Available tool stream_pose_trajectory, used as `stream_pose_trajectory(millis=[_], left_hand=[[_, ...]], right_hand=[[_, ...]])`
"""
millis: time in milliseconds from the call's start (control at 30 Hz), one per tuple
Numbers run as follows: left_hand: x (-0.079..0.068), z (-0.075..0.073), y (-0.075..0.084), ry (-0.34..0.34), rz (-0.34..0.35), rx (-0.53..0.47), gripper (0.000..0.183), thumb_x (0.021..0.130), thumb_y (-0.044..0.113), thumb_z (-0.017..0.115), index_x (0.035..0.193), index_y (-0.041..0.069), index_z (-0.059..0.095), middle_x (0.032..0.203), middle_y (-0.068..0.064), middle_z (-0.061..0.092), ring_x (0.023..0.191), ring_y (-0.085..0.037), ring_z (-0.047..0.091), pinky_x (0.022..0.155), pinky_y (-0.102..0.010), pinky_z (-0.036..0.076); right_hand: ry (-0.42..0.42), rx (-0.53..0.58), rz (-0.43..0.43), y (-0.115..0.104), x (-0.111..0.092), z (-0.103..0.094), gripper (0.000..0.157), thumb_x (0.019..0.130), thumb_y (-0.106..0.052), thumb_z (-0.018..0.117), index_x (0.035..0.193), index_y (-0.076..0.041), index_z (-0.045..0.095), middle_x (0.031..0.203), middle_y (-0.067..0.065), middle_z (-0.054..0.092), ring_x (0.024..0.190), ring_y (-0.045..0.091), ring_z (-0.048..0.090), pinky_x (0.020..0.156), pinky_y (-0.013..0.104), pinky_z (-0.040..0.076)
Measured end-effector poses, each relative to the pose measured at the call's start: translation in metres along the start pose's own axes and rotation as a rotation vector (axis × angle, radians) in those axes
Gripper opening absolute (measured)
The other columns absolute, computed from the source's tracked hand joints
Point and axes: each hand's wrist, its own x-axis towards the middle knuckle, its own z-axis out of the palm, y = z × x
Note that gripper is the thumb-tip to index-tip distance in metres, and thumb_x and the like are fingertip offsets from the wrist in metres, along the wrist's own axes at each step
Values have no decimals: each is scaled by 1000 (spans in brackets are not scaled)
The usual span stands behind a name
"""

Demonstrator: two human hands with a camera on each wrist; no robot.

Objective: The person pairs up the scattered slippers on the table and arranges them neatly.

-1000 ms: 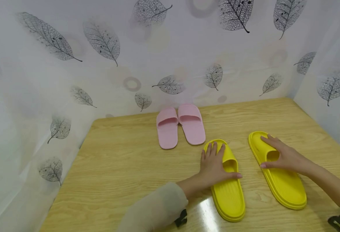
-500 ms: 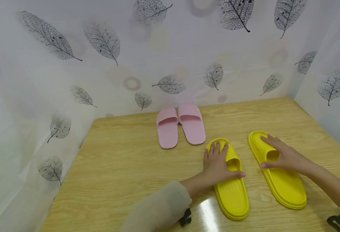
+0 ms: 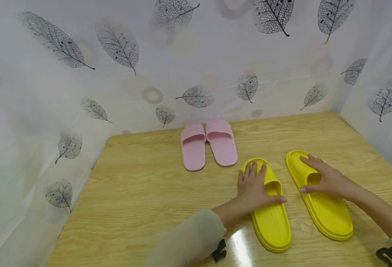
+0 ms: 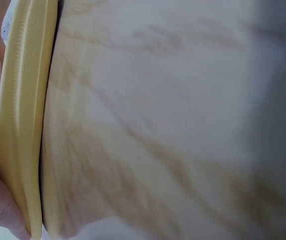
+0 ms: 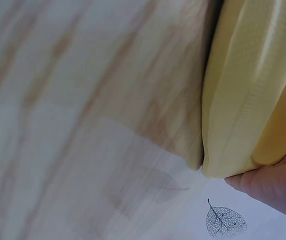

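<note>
Two yellow slippers lie side by side on the wooden tabletop at the right of the head view. My left hand (image 3: pixel 254 189) grips the left yellow slipper (image 3: pixel 271 230) across its strap, fingers over the toe end and thumb at the inner edge. On the right yellow slipper (image 3: pixel 331 217), my right hand (image 3: pixel 331 180) holds the strap area, with its thumb at the slipper's left edge. The left wrist view shows the side of a yellow slipper (image 4: pixel 25 100) at its left border. A yellow slipper's sole edge (image 5: pixel 248 90) fills the right of the right wrist view, fingertips touching its end.
A pair of pink slippers (image 3: pixel 194 155) stands at the back of the wood-grain table (image 3: pixel 132 207), toes towards the wall. A pale sheet with a leaf print (image 3: pixel 212 55) encloses the back and sides.
My left hand has slid the left yellow slipper to the right, closer to the other yellow slipper. My right hand and its slipper stay nearly still.
</note>
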Motion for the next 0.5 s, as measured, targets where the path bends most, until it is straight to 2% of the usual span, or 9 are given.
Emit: stream_pose_trajectory(millis=[500], left_hand=[[7,5,8,7,-25,38,110,63,86,54,151,26,23,157,-3,20,145,-22,14,114,-46,20]], right_hand=[[9,-6,-6,1,3,2,96,74,-28,80,146,5,25,146,41,12,130,64,8,93,78,12]])
